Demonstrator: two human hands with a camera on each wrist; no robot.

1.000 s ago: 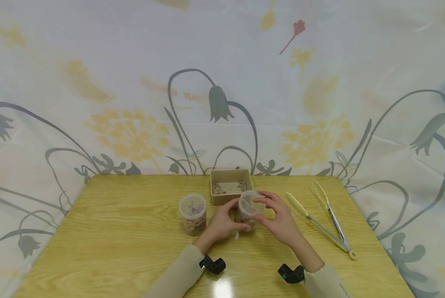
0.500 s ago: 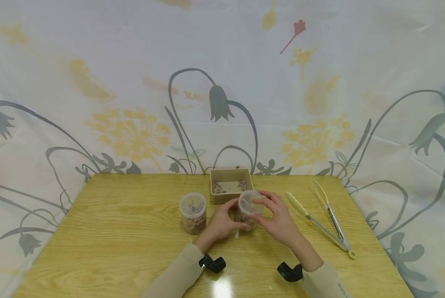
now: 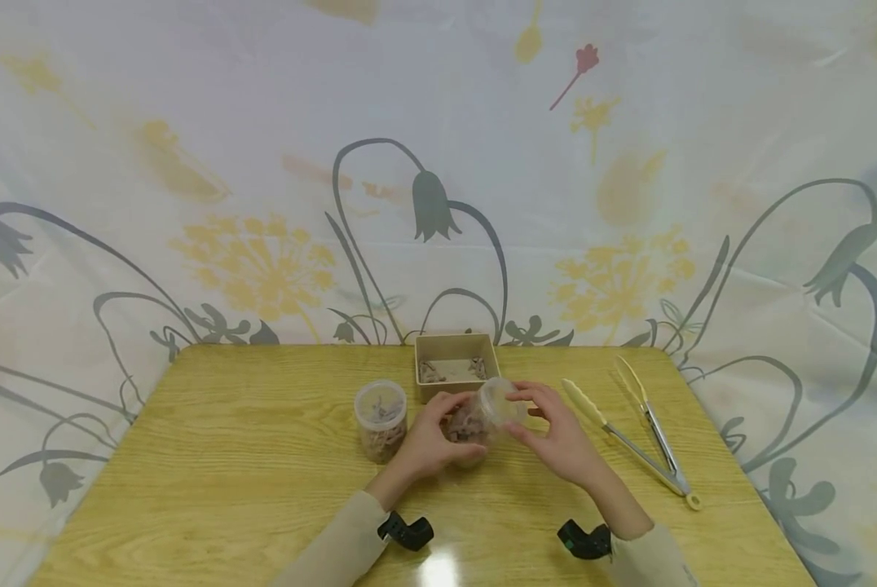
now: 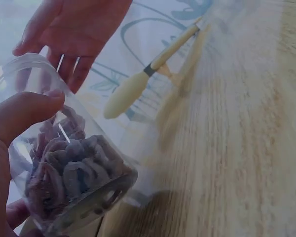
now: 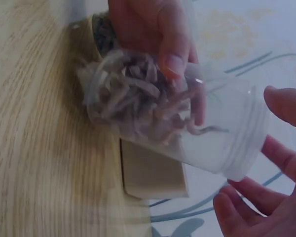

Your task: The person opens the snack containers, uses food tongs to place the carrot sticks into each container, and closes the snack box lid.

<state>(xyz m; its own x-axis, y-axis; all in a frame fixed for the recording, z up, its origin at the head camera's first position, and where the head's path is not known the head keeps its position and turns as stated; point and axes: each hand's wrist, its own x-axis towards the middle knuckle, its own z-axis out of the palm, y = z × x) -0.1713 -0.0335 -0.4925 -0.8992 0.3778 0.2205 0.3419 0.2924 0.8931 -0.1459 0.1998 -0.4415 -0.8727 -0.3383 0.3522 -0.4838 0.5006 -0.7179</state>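
Observation:
My left hand (image 3: pixel 429 440) grips a clear plastic jar (image 3: pixel 468 425) round its side, thumb in front. The jar leans over, its mouth end toward the right. Curled greyish-purple pieces (image 4: pixel 79 168) lie in its lower part, one thin strand reaching up toward the ridged rim end (image 5: pixel 244 136). At that end is my right hand (image 3: pixel 561 436), thumb and fingertips round the edge of the pale, see-through top. Left of the left hand stands a second jar (image 3: pixel 382 432), upright, with a translucent lid and similar pieces inside.
Behind the held jar, a beige rectangular box (image 3: pixel 434 393) holds a few similar pieces in its corners. Metal tongs (image 3: pixel 658 469) with cream tips lie spread at the right of the wooden table (image 3: pixel 226 456). A flower-printed cloth (image 3: pixel 262 163) hangs along the back edge.
The held jar was nearly upright; now it is tipped, its top to the right and its base to the left. The left hand shifted slightly left, the right hand slightly right with the top.

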